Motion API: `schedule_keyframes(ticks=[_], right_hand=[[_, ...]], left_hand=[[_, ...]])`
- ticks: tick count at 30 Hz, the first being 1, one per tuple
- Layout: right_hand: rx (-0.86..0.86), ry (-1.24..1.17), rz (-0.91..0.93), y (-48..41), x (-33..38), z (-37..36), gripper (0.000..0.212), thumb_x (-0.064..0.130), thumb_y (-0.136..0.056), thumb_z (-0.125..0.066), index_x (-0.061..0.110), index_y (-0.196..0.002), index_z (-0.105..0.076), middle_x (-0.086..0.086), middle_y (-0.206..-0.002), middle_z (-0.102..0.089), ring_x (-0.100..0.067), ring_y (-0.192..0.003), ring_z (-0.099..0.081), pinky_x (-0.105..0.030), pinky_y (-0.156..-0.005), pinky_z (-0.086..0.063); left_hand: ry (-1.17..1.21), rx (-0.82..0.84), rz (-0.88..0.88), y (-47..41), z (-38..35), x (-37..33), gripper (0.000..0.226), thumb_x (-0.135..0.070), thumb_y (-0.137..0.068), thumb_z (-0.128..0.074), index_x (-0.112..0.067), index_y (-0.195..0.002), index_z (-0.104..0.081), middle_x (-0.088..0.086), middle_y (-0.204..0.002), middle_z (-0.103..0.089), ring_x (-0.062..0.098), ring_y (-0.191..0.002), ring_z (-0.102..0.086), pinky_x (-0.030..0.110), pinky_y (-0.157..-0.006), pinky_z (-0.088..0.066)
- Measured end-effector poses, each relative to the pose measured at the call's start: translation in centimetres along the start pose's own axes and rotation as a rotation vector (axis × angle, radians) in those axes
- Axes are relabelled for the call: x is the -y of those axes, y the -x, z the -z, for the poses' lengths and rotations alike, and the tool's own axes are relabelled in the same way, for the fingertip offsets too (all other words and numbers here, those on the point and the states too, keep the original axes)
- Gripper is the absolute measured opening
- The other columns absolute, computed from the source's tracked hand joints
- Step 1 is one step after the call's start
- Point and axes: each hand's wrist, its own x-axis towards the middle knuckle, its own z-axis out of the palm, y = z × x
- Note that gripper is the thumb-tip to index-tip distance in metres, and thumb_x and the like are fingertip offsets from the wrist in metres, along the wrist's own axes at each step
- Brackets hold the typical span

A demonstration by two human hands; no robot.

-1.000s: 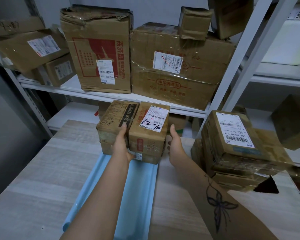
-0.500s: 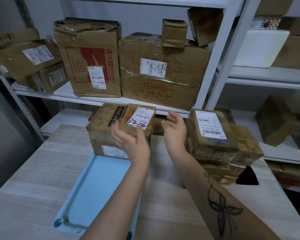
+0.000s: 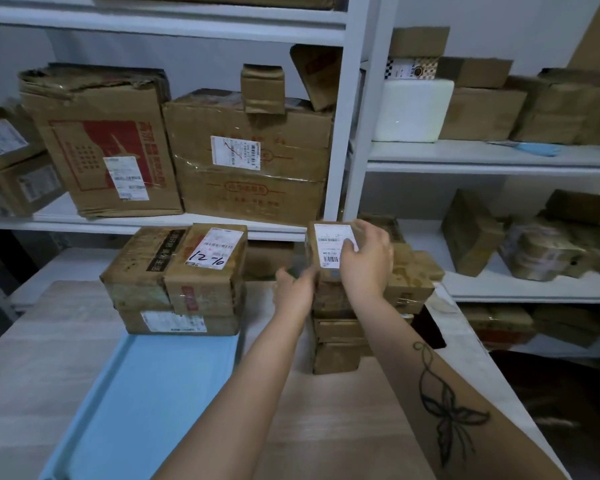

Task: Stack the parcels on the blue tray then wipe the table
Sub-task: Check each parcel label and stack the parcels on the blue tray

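Two hands on white-labelled brown cardboard parcel (image 3: 328, 242): right hand (image 3: 366, 265) grips top; left hand (image 3: 293, 289) at side, blurred, grip unclear. Three brown boxes (image 3: 174, 271) on blue plastic tray (image 3: 146, 393).

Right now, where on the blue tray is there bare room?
The blue tray is bare from the three stacked parcels at its far end back toward the person. Crowded: that far end, and the narrow table strip between tray and right-hand parcel pile.
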Motion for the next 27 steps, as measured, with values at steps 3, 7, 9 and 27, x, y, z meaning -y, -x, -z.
schedule_keyframes(ticks=[3, 7, 9, 27], right_hand=[[0.165, 0.059, -0.269, -1.3, -2.0, 1.5, 0.062, 0.028, -0.091, -0.055, 0.013, -0.146, -0.031, -0.01, -0.151, -0.032, -0.029, -0.139, -0.029, -0.042, -0.114, -0.026], [0.33, -0.158, -0.441, -1.7, -3.2, 2.4, 0.069, 0.024, -0.092, -0.056, 0.009, -0.149, -0.02, -0.012, -0.149, -0.035, -0.032, -0.134, -0.038, -0.04, -0.103, -0.037], [0.342, -0.163, -0.414, -1.5, -3.4, 2.5, 0.066, 0.018, -0.093, -0.057, 0.009, -0.148, -0.022, -0.012, -0.147, -0.039, -0.031, -0.133, -0.041, -0.039, -0.101, -0.039], [0.386, -0.714, -0.309, -0.3, -2.1, 2.9, 0.059, 0.019, -0.085, -0.07, 0.016, -0.137, -0.044, -0.004, -0.137, -0.051, -0.02, -0.122, -0.053, -0.041, -0.1, -0.048]], left_hand=[[0.072, 0.1, 0.171, 0.9, -1.2, -0.4, 0.074, -0.049, -0.089, -0.054, -0.01, -0.146, -0.026, 0.007, -0.143, -0.041, 0.029, -0.133, -0.038, 0.033, -0.093, -0.034], [0.159, 0.235, 0.205, 2.6, -2.0, -0.7, 0.051, -0.041, -0.097, -0.044, -0.012, -0.138, -0.041, 0.006, -0.124, -0.051, 0.021, -0.117, -0.047, 0.026, -0.08, -0.027], [0.193, 0.259, 0.181, 2.5, -2.2, -0.5, 0.051, -0.042, -0.095, -0.046, -0.013, -0.137, -0.043, 0.007, -0.122, -0.055, 0.014, -0.092, -0.047, 0.025, -0.079, -0.03], [0.517, 0.055, -0.069, 1.2, 1.8, 0.9, 0.037, -0.029, -0.081, -0.07, -0.016, -0.11, -0.049, 0.004, -0.103, -0.064, 0.02, -0.095, -0.062, 0.039, -0.086, -0.051]])
